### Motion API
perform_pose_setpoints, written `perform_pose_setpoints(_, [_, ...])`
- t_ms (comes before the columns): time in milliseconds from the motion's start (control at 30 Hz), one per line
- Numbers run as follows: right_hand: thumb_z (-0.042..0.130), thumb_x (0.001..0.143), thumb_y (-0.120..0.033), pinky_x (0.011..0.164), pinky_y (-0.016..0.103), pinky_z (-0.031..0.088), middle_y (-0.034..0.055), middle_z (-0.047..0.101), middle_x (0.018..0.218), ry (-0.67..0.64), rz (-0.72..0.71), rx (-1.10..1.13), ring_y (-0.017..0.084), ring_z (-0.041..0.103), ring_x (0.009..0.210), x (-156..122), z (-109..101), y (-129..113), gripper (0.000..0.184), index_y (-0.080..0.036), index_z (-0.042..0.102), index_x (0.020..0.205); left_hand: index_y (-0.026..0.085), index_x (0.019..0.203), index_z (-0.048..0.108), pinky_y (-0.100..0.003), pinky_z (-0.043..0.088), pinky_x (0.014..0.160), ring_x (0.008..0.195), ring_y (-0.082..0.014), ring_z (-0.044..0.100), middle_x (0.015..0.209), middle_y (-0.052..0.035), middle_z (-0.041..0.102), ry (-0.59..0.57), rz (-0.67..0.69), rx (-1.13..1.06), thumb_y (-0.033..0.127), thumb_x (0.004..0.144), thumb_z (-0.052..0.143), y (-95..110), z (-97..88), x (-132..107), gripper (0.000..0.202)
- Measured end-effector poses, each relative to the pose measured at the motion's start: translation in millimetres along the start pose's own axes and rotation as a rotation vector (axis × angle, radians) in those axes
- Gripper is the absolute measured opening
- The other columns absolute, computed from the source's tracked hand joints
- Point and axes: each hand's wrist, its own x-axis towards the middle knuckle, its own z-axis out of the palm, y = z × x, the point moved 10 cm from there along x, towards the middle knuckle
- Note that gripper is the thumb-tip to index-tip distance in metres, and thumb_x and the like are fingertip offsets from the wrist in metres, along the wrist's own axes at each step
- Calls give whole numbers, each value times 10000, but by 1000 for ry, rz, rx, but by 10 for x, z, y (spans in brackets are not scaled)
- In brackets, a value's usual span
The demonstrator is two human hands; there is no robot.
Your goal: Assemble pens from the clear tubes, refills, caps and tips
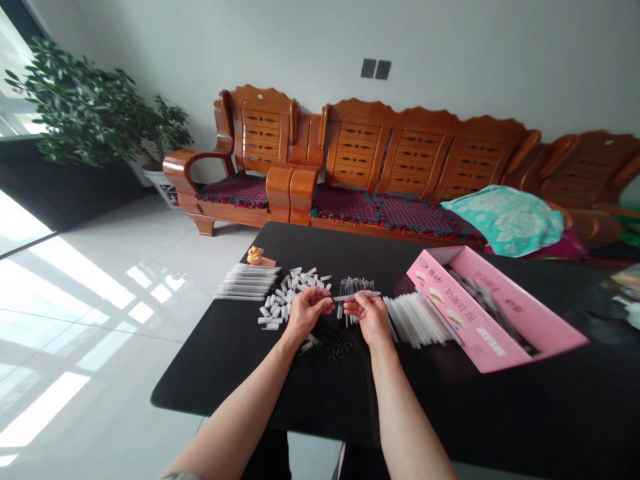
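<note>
Over the table, a slim white pen (344,299) lies level between my two hands. The fingers of my left hand (306,313) pinch its left end. My right hand (373,319) grips it nearer the right end, and a pointed tip sticks out past the fingers. Behind the hands is a row of thin pen refills (357,285). White pen caps (295,288) are heaped beside my left hand. Small black plugs (336,345) lie scattered below both hands. White pen barrels (417,320) are laid out right of my right hand.
White pens (247,283) lie in a row at the table's left, with a small yellow figurine (255,255) behind. A pink box (470,320) holding dark parts stands on the right of the black table (225,373). Wooden sofas (360,143) line the wall.
</note>
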Motion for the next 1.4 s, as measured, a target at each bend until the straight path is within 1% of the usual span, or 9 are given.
perform_pose_setpoints(167, [799,698,-277,525,261,603,68,748,687,-1,-23,-3,196,722,589,-4,3,-32,264,-156,612,839,116,757,642,-150,354,360,415,-73,529,613,-28,647,1,-2,218,502,824,613,35,-38,-12,392])
perform_pose_setpoints(300, [799,696,-285,520,265,602,65,748,691,-13,-18,-17,200,723,587,-5,19,-22,273,-158,608,844,123,660,606,-133,277,348,357,-41,431,482,10,565,-21,-9,304,493,831,607,-23,-48,-2,407])
perform_pose_setpoints(400, [798,697,-290,521,265,601,68,748,695,-18,-18,-29,201,725,590,-7,28,-17,276,-156,606,842,128,680,601,-141,287,345,345,-48,420,455,20,548,-28,-19,267,484,818,622,-62,-45,7,382])
perform_pose_setpoints(633, [801,692,-296,514,262,598,71,747,691,-17,-19,-29,199,720,577,-6,38,-23,280,-155,604,833,121,817,618,-181,435,427,436,-98,547,538,-3,618,-28,-21,140,429,727,727,-26,-8,9,339])
perform_pose_setpoints(733, [799,693,-293,514,262,598,71,749,692,-12,-24,-25,197,720,576,-5,29,-33,280,-156,605,840,122,841,633,-166,389,400,410,-86,518,534,0,611,-14,-10,196,462,775,674,7,-27,-5,349])
perform_pose_setpoints(933, [795,697,-293,514,267,599,66,749,696,-20,-22,-33,195,719,574,-7,28,-26,275,-160,601,839,126,654,617,-159,303,395,389,-55,454,532,-9,599,-24,60,352,483,831,600,47,-41,-4,398])
perform_pose_setpoints(1067, [789,705,-292,515,264,599,70,749,698,-25,-23,-34,194,719,574,-9,29,-25,263,-158,605,835,136,743,630,-162,335,404,407,-76,491,497,22,563,-25,27,299,444,765,685,4,-40,12,313])
perform_pose_setpoints(1200, [793,701,-290,511,261,598,69,748,692,-20,-24,-27,196,719,571,-11,22,-30,265,-158,607,836,139,854,645,-165,354,400,441,-90,529,562,15,600,-11,24,275,460,740,705,34,-43,-1,346])
perform_pose_setpoints(1400, [799,695,-296,513,266,602,59,747,692,-17,-22,-31,200,721,575,-9,25,-29,273,-160,610,836,130,657,619,-168,305,396,390,-60,453,532,2,590,-33,57,372,512,832,582,45,-31,-4,422])
